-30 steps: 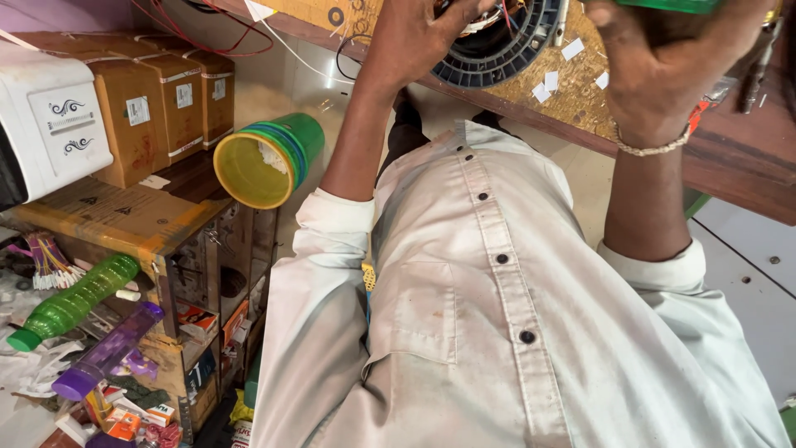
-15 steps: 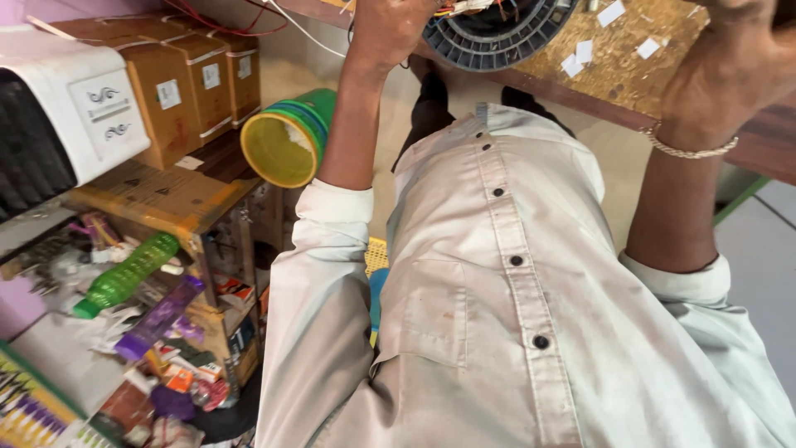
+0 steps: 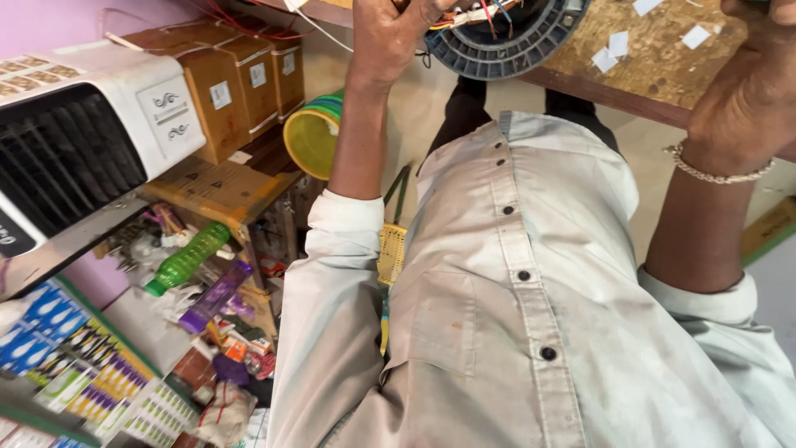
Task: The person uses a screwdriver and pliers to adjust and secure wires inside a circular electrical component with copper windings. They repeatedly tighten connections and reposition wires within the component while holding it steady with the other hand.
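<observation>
While both arms reach up to the far bench edge (image 3: pixel 630 87), the left hand (image 3: pixel 390 37) is clenched on a bundle of coloured wires (image 3: pixel 473 15) at the round black ribbed part (image 3: pixel 518 41), which lies just right of its fingers; the right hand (image 3: pixel 750 83) sits well apart to the right, its grip cut off from view

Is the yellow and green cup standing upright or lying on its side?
On its side: the yellow and green cup shows its open mouth toward the camera, beside the cardboard boxes.
</observation>
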